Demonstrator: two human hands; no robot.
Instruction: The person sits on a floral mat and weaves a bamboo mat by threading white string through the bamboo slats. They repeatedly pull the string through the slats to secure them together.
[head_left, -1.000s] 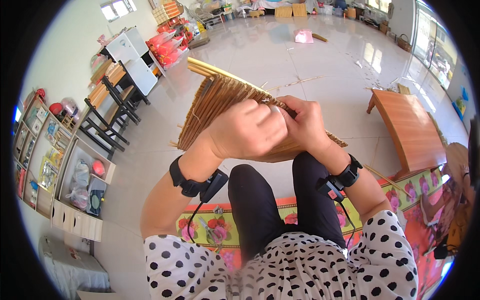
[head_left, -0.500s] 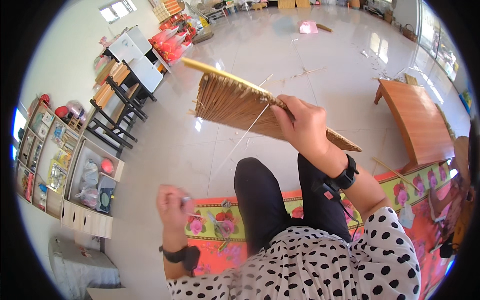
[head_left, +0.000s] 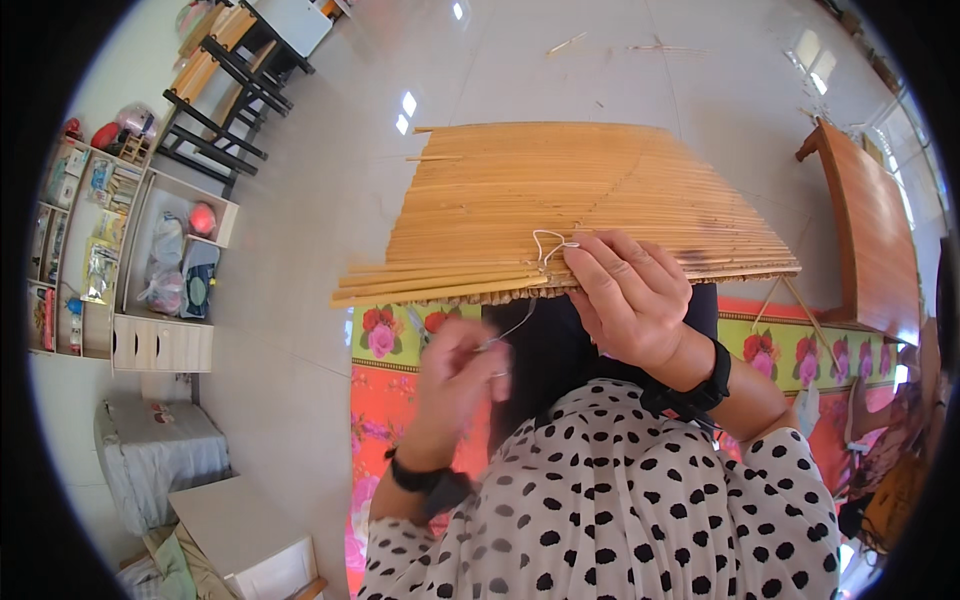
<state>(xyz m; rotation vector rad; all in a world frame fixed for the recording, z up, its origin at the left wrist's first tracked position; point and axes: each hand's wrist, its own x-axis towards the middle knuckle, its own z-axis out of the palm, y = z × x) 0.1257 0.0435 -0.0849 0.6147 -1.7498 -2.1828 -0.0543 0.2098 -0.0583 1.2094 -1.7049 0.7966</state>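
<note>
A fan-shaped panel of thin tan stalks [head_left: 520, 190] laid side by side lies over my knees, its flat face up. My right hand [head_left: 635, 295] is closed on its near edge, thumb beneath and fingers on top. Beside those fingertips a loop of white thread [head_left: 545, 240] stands up from the stalks. Several thicker stalks [head_left: 430, 290] stick out past the left end of the near edge. My left hand [head_left: 460, 365], slightly blurred, is just below that edge, fingers pinched on a thread [head_left: 520, 322] that runs up to the panel.
A brown wooden low table [head_left: 870, 230] stands to the right. Two loose stalks [head_left: 812, 320] lean by it over the flowered mat [head_left: 400, 400]. At the left are a shelf unit [head_left: 130, 250] and stacked chairs [head_left: 225, 90]. More stalk bits [head_left: 567, 43] lie on the tiled floor.
The panel has turned from nearly edge-on to face up and come lower, nearer my lap. My left hand has moved right, close beneath its near edge. The view has tilted down.
</note>
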